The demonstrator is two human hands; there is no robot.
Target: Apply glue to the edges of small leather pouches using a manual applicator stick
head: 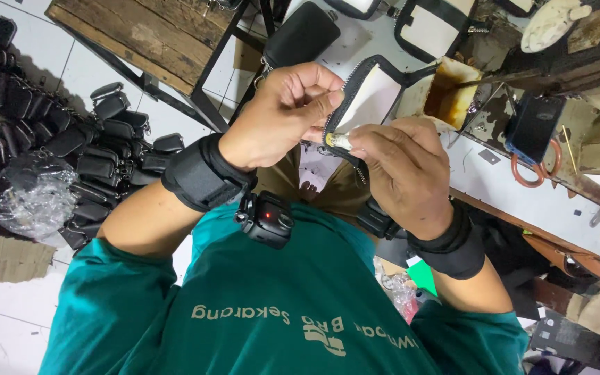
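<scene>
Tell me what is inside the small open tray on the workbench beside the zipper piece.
The white tray holds brownish-orange residue, probably glue, staining its walls and floor. A thin stick reaches into it. The zippered panel in the person's fingers covers the tray's left end.

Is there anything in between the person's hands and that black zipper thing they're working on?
No, nothing visible is in the way. The left hand and the right hand both already pinch the black zippered pouch piece along its zipper edge, with fingers right on it above the lap.
</scene>
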